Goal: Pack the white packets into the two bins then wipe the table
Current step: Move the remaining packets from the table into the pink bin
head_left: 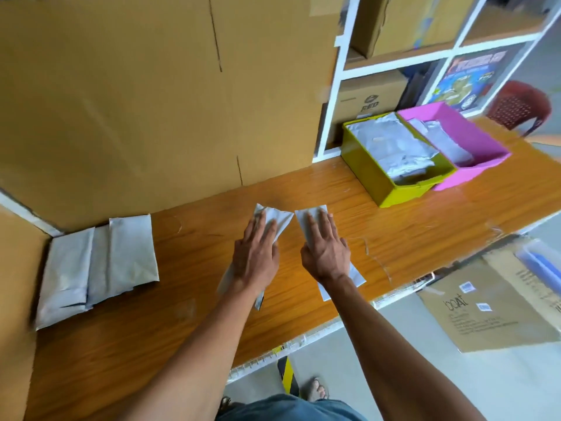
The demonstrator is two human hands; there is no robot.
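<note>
Nearest, at 6 o'clock: blue denim trousers (291, 408) and a sandalled foot (317, 388) on the grey floor, below the table edge. Two bare forearms reach up from there onto the orange wood-grain table (394, 238).

Centre of table: left hand (256, 253) lies flat, fingers straight and close together, palm pressing a flat white plastic mailer packet (274, 220). The packet shows beyond the fingertips at 12 o'clock and below the wrist at 6 o'clock. Just beside it, at 3 o'clock, the right hand (326, 253) lies the same way, fingers straight and slightly fanned, on a second white mailer packet (306, 218). The two packets lie near each other, upper corners almost meeting; whether they touch cannot be told. Neither hand pinches or curls round its packet.

At 9 o'clock, well apart from the hands: a loose stack of white mailer packets (97, 262), overlapping, in the corner against the brown cardboard wall (136, 101).

At 4 o'clock, off the table: a flattened brown cardboard box (485, 311) printed "boat".

Farther, at 2 o'clock: a yellow-green rectangular plastic bin (370, 174) touching a pink rectangular plastic bin (482, 147), both holding white packets.

Behind the bins: a white shelf unit (340, 65) with cardboard boxes; a dark red plastic chair (519, 107) at far right.
</note>
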